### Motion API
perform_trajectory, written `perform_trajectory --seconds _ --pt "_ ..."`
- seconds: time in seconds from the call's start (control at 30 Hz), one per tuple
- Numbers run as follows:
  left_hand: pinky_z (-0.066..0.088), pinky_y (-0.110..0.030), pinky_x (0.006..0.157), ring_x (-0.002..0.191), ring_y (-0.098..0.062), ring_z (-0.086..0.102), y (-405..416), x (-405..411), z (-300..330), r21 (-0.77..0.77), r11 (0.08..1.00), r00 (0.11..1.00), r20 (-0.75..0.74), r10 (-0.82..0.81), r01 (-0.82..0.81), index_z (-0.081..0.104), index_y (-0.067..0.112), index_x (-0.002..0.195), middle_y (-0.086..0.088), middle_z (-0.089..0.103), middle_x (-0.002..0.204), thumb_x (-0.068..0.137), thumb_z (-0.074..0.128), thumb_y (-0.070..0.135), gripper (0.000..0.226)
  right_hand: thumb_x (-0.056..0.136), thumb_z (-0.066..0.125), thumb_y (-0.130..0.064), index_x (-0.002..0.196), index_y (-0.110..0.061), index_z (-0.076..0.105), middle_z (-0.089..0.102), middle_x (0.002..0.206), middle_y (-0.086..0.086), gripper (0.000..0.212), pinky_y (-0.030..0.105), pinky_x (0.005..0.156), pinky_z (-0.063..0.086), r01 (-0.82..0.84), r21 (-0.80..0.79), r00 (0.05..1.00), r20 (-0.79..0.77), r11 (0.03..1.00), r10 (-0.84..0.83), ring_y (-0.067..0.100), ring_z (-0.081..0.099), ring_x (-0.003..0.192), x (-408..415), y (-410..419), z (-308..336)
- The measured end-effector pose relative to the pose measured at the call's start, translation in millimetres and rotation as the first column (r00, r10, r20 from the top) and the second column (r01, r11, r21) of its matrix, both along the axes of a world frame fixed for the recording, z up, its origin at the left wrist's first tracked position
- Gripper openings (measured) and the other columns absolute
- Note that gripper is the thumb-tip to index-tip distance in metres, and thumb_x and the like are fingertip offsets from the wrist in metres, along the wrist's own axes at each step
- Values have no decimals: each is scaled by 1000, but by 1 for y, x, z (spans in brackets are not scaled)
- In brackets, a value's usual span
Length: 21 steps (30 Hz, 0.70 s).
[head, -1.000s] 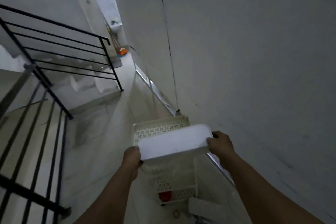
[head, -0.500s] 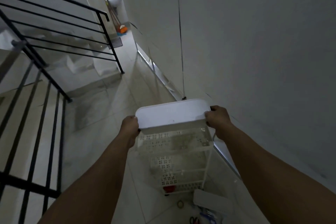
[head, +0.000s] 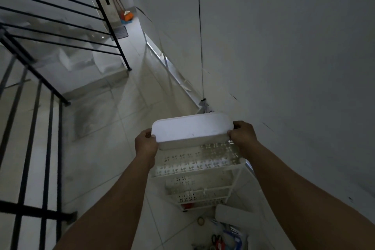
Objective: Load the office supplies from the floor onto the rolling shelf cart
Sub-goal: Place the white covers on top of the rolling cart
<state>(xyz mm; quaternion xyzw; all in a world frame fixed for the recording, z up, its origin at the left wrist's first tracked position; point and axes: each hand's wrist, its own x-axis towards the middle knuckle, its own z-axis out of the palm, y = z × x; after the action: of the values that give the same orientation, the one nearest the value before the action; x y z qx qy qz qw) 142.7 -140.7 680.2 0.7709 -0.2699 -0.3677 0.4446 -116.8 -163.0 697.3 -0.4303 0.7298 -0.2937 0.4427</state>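
Note:
A white lidded plastic box (head: 192, 130) hangs over the far end of the white perforated shelf cart (head: 197, 165), held level by both ends. My left hand (head: 145, 144) grips its left end and my right hand (head: 242, 134) grips its right end. The cart stands against the wall, with lower shelves (head: 199, 196) visible beneath the top tray. On the floor near me lie more supplies: a white box (head: 233, 216), a tape roll (head: 200, 220), scissors (head: 215, 238) and a blue item (head: 233, 238).
A grey wall (head: 284, 57) runs close along the right. Black stair railings (head: 40, 107) stand on the left, with steps behind them. Pale floor tiles (head: 113, 132) stretch down a narrow passage toward a broom and orange dustpan (head: 126, 16).
Both hands have carried the white box away from me, from above the cart's near side to its far end. The view has tilted down, showing more floor supplies.

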Motion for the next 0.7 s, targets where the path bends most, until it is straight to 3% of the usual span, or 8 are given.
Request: perform_trajectory --seconds 0.13,0.27,0.47,0.57,0.63,0.7 --pt "48 -33 87 114 -30 57 4 3 -6 -7 1000 1000 21 -6 6 56 6 128 -15 60 130 94 48 4 35 83 55 -3 119 -3 62 66 117 19 36 44 93 52 -45 -47 997 -58 998 42 34 62 103 2 1 -4" --pt "50 -34 85 112 -31 58 4 5 -6 15 1000 1000 3 -17 17 57 8 129 -15 60 129 94 47 5 36 86 59 -7 106 5 66 68 110 22 25 38 88 51 -43 -43 993 -113 998 38 35 63 99 0 4 -3" --pt "40 -28 92 124 -32 52 9 -5 12 73 997 998 63 25 -30 48 3 137 -16 52 140 92 52 9 46 81 69 -15 126 0 57 59 130 18 49 42 104 46 75 5 997 13 997 -75 32 58 117 -13 13 4" --pt "42 -30 97 123 -31 54 11 -21 29 31 996 986 151 75 -80 48 6 137 -13 54 138 90 55 16 49 76 70 -16 109 1 65 69 108 17 38 50 94 53 162 -7 979 126 987 -160 31 65 100 -32 20 2" --pt "46 -32 97 115 -28 59 14 -42 40 -59 997 979 193 64 -53 56 11 128 -10 62 126 88 57 20 40 79 68 -14 98 9 64 64 86 15 30 53 91 54 202 -13 965 172 979 -197 27 63 82 -46 30 7" --pt "52 -38 91 104 -26 64 20 -71 47 -150 987 993 108 -41 58 62 14 118 -8 67 111 88 58 19 30 83 66 -14 84 -1 66 61 85 14 13 49 86 55 211 8 956 208 978 -208 27 59 75 -61 42 10"
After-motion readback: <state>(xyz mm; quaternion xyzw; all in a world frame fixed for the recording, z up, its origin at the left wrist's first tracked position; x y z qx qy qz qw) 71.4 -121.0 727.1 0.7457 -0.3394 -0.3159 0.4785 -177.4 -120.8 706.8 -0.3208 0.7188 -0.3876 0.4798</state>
